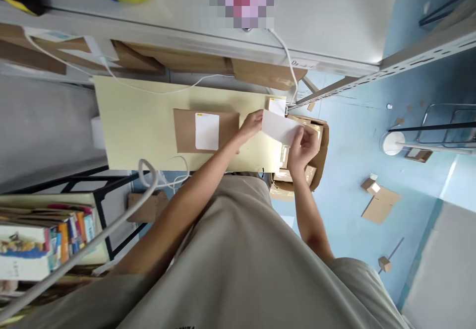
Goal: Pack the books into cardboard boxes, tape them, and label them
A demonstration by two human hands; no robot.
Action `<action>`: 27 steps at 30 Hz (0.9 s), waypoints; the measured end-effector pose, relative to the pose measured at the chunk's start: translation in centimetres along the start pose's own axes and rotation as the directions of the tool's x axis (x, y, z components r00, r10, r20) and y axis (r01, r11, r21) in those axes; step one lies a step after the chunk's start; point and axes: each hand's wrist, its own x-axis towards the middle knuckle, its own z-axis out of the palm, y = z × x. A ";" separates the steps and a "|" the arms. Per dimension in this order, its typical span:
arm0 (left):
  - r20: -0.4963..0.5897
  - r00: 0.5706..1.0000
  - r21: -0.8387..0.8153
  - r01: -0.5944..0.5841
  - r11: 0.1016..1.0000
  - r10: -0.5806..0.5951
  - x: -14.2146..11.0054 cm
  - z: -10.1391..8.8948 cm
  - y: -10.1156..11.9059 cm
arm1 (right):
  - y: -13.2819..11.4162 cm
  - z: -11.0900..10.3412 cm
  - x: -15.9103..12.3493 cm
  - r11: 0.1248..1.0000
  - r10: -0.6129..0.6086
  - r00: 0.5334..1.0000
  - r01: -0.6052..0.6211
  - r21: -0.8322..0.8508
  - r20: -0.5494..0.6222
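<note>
A blank white sheet of paper (280, 126), about the size of a label, is held up over the right end of the pale yellow table. My left hand (252, 124) has its fingers closed at the sheet's left edge. At the right edge, my right hand (305, 146) pinches the paper between thumb and curled fingers. A flat brown cardboard package (186, 130) lies on the table left of my left hand, bearing a white label (207, 131). Just behind the sheet sits a small white stack of labels (277, 106) with a yellow mark.
An open carton (322, 163) holding taped brown parcels stands at the table's right end. White cables (186, 90) cross the table (134, 125) under a grey shelf (327, 31). Books (70, 232) fill a rack at lower left. Cardboard pieces (381, 205) lie on the blue floor.
</note>
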 end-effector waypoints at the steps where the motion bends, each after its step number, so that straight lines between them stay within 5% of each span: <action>1: 0.022 0.998 -0.154 0.065 0.986 -0.063 -2.1 -1.0 0.3 | -0.7 0.2 -0.7 0.998 0.049 0.998 -0.048 0.042 -0.031; 5: 0.035 0.969 -0.409 0.236 0.882 -0.243 -10.5 -5.9 2.0 | -3.2 1.8 -2.0 0.977 0.175 0.985 -0.174 0.121 0.006; 11: -0.099 0.989 -0.304 0.075 0.950 -0.110 -18.9 -12.7 4.0 | -8.3 5.9 -4.4 0.975 0.097 0.991 -0.114 0.190 0.094; 19: -0.071 0.997 -0.213 -0.009 0.977 -0.006 -26.2 -21.1 3.7 | -14.0 12.2 -9.0 0.993 0.028 0.983 -0.049 0.108 0.180; 27: -0.067 0.996 -0.194 -0.073 0.978 0.061 -30.2 -28.1 2.8 | -19.7 17.4 -13.2 0.994 0.042 0.957 -0.070 0.088 0.288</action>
